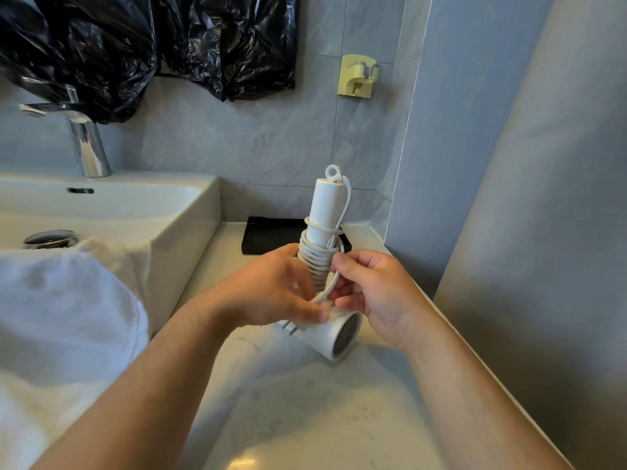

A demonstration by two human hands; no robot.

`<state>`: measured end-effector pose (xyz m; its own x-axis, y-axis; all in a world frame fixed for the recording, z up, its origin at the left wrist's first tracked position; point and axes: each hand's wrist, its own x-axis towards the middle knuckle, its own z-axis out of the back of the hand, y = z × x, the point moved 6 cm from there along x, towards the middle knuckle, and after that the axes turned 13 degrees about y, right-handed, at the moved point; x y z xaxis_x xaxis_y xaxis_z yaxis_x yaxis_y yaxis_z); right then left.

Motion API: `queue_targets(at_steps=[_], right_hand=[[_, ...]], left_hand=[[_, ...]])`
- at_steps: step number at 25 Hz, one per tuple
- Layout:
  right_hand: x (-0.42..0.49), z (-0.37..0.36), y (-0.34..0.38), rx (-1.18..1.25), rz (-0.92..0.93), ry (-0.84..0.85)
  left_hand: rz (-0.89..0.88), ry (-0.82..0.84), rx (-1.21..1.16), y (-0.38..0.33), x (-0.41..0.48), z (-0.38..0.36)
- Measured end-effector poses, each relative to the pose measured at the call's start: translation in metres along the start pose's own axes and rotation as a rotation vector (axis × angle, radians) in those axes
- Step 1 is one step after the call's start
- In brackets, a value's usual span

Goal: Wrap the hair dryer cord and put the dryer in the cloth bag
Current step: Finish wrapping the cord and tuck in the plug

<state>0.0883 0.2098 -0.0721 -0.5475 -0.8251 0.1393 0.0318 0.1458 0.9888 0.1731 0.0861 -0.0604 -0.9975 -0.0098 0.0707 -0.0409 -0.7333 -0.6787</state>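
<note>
A white hair dryer (327, 205) is held over the counter with its handle pointing up and its barrel, mesh end (346, 334) facing right, down near the counter. Its white cord (314, 259) is coiled in several turns around the handle. My left hand (271, 290) grips the plug (295, 329), whose prongs stick out to the lower left. My right hand (373, 293) pinches the last stretch of cord beside the coil. White cloth (68, 317) lies at the left over the sink edge; I cannot tell whether it is the bag.
A white sink (190, 212) with a chrome tap (86, 144) and drain (51, 238) fills the left. A black tray (268, 234) sits behind the dryer against the wall. Black plastic bags (224, 45) hang above; a yellow wall holder (358, 76) is right of them. A wall closes the right side.
</note>
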Motion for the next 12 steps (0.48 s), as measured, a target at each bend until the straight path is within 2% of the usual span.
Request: queue_targets(at_steps=[3, 6, 9, 12], right_hand=[[0.003, 0.004, 0.001, -0.119, 0.041, -0.078], [0.003, 0.01, 0.01, -0.195, 0.187, -0.218], [0.002, 0.009, 0.018, -0.205, 0.286, -0.182], [0.001, 0.014, 0.02, -0.235, 0.271, -0.196]], left_hand=[[-0.052, -0.054, -0.066, 0.003, 0.0, 0.007], [-0.062, -0.064, -0.029, -0.001, 0.0, 0.004], [-0.101, -0.045, 0.073, -0.013, 0.003, -0.009], [-0.091, -0.036, -0.031, -0.006, 0.005, -0.01]])
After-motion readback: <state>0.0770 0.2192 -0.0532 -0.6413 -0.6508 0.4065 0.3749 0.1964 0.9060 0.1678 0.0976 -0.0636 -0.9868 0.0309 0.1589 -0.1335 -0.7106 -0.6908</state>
